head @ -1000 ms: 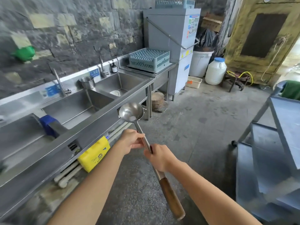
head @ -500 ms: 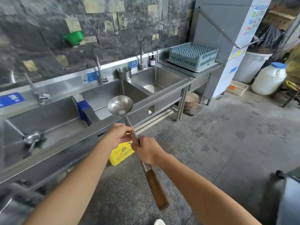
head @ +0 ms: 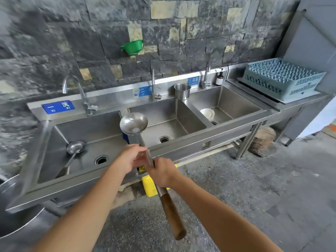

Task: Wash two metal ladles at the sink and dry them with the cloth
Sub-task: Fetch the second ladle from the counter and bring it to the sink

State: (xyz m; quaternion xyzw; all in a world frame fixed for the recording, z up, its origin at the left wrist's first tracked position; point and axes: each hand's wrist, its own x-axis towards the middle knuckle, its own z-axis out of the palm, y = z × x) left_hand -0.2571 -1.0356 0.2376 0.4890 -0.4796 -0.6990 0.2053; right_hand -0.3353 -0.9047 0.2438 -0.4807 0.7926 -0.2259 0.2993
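**Steel ladle held over the sink front, view now square to the basins**

Wooden grip nearest, the ladle [head: 134, 123] slants up from the lower right; its bowl hangs over the divider between the left and middle basins. The right hand [head: 163, 173] wraps the metal shaft, and the left hand [head: 130, 157] pinches it just above. Since a moment ago the view has swung left, so the whole three-basin sink [head: 181, 142] faces the camera. A second ladle [head: 75, 147] lies in the left basin, its handle end cut by the front rim. Wall and far left are blurred.
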